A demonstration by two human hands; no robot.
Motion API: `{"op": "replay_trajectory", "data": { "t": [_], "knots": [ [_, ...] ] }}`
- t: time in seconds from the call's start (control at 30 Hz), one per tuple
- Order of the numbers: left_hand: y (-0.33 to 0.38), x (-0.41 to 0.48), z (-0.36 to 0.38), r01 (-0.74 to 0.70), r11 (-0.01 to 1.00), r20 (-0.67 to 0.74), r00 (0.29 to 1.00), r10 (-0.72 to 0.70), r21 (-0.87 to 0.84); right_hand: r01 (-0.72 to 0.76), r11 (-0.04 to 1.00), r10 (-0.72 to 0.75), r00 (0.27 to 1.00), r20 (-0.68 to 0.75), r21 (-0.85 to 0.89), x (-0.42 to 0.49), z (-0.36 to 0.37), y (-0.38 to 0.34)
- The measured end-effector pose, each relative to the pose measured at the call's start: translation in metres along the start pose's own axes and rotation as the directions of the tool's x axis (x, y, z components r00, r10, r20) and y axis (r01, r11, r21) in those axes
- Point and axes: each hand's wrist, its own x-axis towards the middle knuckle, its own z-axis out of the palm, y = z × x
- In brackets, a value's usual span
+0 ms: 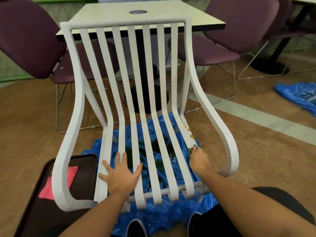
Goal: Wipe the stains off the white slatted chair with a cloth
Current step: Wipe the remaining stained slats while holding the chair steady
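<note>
Two bare hands work on a white slatted chair [126, 20], which fills the middle of the view with its seat towards the viewer. The right hand [199, 159], at about four o'clock, has its fingers curled and pinches a small grey cloth [192, 147] against the outermost right slat [174, 65]; the fingers hide most of the cloth. Just beyond the cloth, towards one o'clock along the same slat, lie orange stains [191, 136], not yet wiped. The left hand [120, 176], at about seven o'clock, lies flat with fingers spread across the left-hand slats, steadying the seat. To do this stroke well, the cloth probably needs pushing up the slat over the stains with firm pressure, then wrapping round the slat's edges, where drips may have run, while the left hand bears down so the chair does not slide. Below the seat a blue plastic sheet [153, 218] covers the floor. At eight o'clock a brown tray [82, 182] holds a pink cloth [46, 189]. Behind the chair, at twelve o'clock, stands a table [153, 11] with purple chairs [239, 23] on either side.
</note>
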Motion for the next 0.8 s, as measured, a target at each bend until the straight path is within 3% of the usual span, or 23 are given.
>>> {"op": "replay_trajectory", "data": {
  "t": [0.07, 0.13, 0.3, 0.37, 0.47, 0.53, 0.6, 0.63, 0.7, 0.8],
  "knots": [
    [0.0, 0.0, 0.001, 0.001, 1.0, 0.001, 1.0, -0.001, 0.002, -0.039, 0.996, 0.041, 0.999, -0.017, 0.084, 0.001, -0.003, -0.001],
    [-0.001, -0.001, 0.001, 0.002, 1.0, -0.005, 1.0, -0.002, 0.004, -0.03, 0.984, 0.054, 0.99, -0.127, 0.177, -0.002, -0.002, -0.001],
    [-0.001, -0.001, 0.001, 0.003, 1.0, -0.012, 1.0, -0.003, -0.006, 0.105, 0.981, -0.051, 0.952, -0.3, 0.166, -0.012, -0.01, -0.015],
    [-0.001, 0.001, 0.001, 0.001, 1.0, -0.018, 1.0, -0.001, -0.01, 0.181, 0.928, -0.082, 0.952, -0.294, 0.327, -0.014, -0.02, -0.038],
    [-0.001, 0.001, -0.001, -0.002, 1.0, -0.014, 1.0, 0.001, -0.023, 0.175, 0.698, -0.105, 0.984, -0.141, 0.695, -0.019, -0.042, -0.084],
    [-0.002, 0.0, 0.0, 0.001, 1.0, -0.013, 1.0, -0.001, -0.024, -0.03, 0.504, -0.061, 0.996, 0.071, 0.863, -0.019, -0.055, -0.108],
    [-0.002, 0.0, 0.0, 0.0, 1.0, -0.02, 1.0, -0.001, -0.024, -0.317, 0.232, -0.08, 0.936, 0.343, 0.92, -0.021, -0.072, -0.12],
    [-0.002, 0.0, 0.001, 0.0, 1.0, -0.023, 1.0, 0.0, -0.025, -0.398, 0.126, -0.125, 0.902, 0.413, 0.909, -0.024, -0.084, -0.123],
    [-0.002, 0.001, 0.001, 0.001, 1.0, -0.022, 1.0, -0.002, -0.028, -0.427, 0.077, -0.257, 0.865, 0.432, 0.901, -0.027, -0.106, -0.126],
    [-0.001, 0.001, 0.001, -0.001, 1.0, -0.023, 1.0, 0.0, -0.024, -0.288, 0.201, -0.352, 0.871, 0.344, 0.936, -0.029, -0.13, -0.124]
  ]
}}
